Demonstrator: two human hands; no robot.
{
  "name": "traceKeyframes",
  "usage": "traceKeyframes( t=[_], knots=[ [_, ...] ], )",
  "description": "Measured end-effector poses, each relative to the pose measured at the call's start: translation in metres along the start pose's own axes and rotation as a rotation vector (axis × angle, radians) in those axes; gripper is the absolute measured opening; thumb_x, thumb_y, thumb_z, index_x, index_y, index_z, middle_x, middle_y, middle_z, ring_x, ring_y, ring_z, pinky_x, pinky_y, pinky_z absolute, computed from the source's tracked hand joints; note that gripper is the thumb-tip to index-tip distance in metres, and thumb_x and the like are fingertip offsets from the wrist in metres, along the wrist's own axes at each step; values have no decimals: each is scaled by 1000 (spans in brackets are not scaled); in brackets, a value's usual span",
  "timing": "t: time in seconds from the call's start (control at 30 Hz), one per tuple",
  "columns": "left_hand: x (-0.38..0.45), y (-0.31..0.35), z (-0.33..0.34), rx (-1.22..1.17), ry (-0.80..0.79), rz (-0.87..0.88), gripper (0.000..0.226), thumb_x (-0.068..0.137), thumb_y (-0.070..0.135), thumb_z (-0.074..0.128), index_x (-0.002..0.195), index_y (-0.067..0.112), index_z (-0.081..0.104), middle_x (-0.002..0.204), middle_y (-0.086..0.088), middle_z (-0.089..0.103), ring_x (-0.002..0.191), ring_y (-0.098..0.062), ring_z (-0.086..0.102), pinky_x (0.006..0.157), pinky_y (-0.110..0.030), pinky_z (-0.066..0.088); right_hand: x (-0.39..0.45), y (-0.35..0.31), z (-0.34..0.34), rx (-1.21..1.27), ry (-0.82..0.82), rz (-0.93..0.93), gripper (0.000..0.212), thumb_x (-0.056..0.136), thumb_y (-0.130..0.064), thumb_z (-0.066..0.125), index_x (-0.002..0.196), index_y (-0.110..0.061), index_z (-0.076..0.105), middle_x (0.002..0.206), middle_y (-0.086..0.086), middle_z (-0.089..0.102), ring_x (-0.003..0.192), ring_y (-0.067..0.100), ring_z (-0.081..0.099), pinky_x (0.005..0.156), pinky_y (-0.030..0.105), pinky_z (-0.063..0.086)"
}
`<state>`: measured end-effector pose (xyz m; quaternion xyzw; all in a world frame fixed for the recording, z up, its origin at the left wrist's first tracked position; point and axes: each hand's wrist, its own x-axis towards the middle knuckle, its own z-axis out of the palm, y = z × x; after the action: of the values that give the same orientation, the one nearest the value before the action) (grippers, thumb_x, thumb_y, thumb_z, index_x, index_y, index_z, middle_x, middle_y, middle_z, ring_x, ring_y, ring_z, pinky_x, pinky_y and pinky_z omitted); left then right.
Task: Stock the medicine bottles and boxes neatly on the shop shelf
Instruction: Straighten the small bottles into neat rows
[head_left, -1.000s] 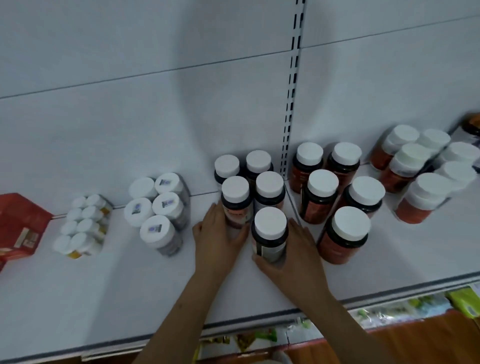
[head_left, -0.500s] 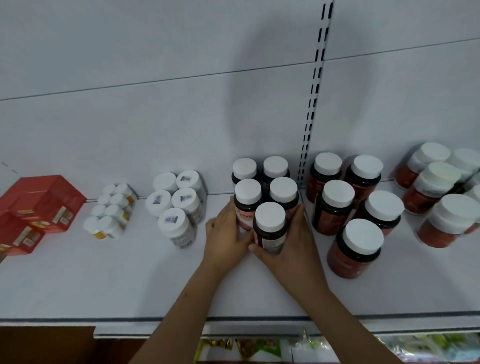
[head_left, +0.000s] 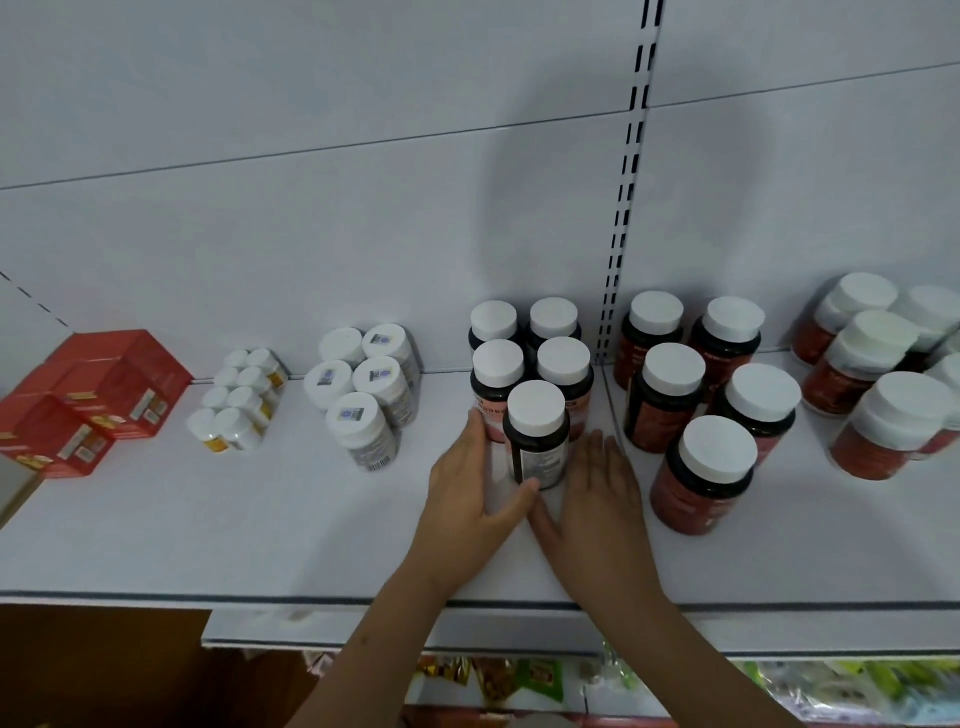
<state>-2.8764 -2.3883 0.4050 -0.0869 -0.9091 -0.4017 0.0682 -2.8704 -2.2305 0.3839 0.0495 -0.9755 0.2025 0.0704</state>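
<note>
Dark cylindrical white-capped bottle (head_left: 537, 441) upright between flat left hand (head_left: 475, 486) and right hand (head_left: 597, 493).

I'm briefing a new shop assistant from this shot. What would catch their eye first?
Mid-shelf, the left hand and right hand flank the front dark bottle of a white-capped cluster of five. To its right stand bigger red-labelled bottles; at the far left of the shelf sit red boxes.
</note>
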Motion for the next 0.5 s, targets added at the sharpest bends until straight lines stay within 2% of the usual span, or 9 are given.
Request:
traceKeyframes(
  t=[0.1,0.2,0.33,0.5],
  knots=[
    [1,7,4,-19,56,-6,88,89,58,59,157,27,11,156,16,33,142,-7,34,114,-44,34,-2,1,1,-44,-29,-69,80,93,-56,30,149,1,34,151,22,40,141,37,37,117,49,30],
    [2,9,5,-23,97,-10,90,86,50,67,156,27,15,151,16,41,138,-4,40,111,-41,39,-1,4,2,-80,-52,-104,74,93,-52,32,149,-5,37,150,21,42,141,38,37,117,49,28],
    [2,8,6,-115,159,-76,73,82,36,77,144,21,41,136,16,57,126,-3,53,101,-36,49,-5,7,-1,-133,-74,-168,67,94,-50,31,150,-15,40,150,24,41,141,39,36,117,54,27],
    [-4,7,6,-202,179,-128,61,81,22,78,134,28,49,125,23,62,117,1,58,97,-25,50,-8,9,2,-113,-76,-135,76,94,-55,28,151,-5,33,154,20,35,145,33,32,117,53,27]
  ],
)
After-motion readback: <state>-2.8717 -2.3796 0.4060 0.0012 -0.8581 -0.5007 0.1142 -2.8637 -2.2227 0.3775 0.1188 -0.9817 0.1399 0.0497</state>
